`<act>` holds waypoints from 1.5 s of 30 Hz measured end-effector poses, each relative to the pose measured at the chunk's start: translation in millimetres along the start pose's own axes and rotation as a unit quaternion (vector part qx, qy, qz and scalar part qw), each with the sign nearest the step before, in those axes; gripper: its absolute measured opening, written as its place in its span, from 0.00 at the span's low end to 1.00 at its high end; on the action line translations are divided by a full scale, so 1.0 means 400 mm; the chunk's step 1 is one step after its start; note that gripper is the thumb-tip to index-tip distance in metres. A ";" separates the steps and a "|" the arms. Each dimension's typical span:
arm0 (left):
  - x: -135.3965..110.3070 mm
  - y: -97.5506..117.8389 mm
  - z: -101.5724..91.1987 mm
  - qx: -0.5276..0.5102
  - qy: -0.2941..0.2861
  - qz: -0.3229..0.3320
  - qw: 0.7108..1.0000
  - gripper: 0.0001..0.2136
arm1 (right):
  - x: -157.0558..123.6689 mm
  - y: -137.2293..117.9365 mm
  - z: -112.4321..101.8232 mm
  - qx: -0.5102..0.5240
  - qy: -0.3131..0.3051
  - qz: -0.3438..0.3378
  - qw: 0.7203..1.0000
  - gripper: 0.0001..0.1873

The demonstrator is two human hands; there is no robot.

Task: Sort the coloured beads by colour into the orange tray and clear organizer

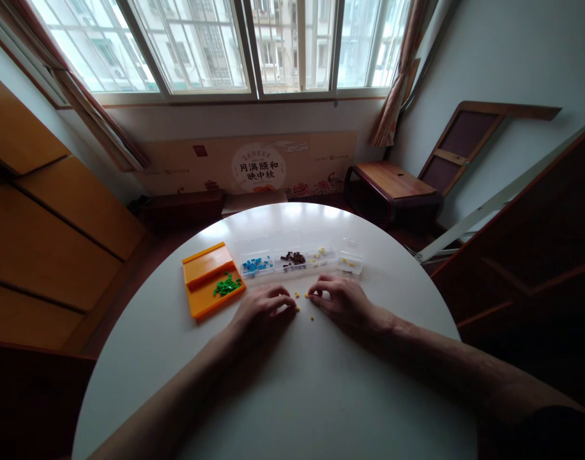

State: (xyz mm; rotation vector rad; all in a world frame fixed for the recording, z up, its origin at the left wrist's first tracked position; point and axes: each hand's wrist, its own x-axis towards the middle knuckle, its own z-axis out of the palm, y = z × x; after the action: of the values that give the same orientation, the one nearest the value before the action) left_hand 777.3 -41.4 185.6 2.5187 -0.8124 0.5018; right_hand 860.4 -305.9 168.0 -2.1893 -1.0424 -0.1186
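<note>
My left hand (266,305) rests low over the white table, its fingers curled together at a small yellow block (297,310). Facing it from the right, my right hand (343,299) pinches another tiny yellow block (306,295) between thumb and forefinger. Between the hands lies a loose yellow piece (297,294), and one more yellow piece (312,318) sits nearer to me. Just beyond my right hand, a small clear box (350,269) holds a few yellow pieces. The blocks' exact shape is too small to make out.
An orange tray (207,258) with green pieces (227,285) stands at the left. Clear compartments behind my hands hold blue pieces (255,265), dark brown pieces (293,258) and pale yellow pieces (320,252). The round white table (292,402) has a curved far edge near a wooden stool (393,180).
</note>
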 end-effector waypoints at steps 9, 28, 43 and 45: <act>-0.004 -0.005 0.004 0.003 0.007 0.006 1.000 0.08 | 0.003 0.001 -0.024 -0.072 0.014 -0.016 0.997 0.03; -0.011 -0.004 0.008 0.047 0.034 -0.037 0.998 0.09 | -0.001 0.029 -0.087 -0.091 0.037 0.010 0.995 0.06; -0.015 -0.006 0.015 0.057 0.035 -0.037 0.997 0.07 | 0.020 -0.018 0.005 -0.054 -0.031 -0.049 0.997 0.07; -0.015 -0.008 0.016 0.056 0.033 -0.036 0.997 0.07 | 0.018 -0.017 -0.002 -0.087 -0.044 -0.059 0.993 0.09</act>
State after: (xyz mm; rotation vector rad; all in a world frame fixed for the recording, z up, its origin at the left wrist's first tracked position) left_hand 775.9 -39.6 176.5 2.6077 -0.6829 0.6187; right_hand 860.4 -298.6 175.0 -2.3065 -1.2531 -0.1733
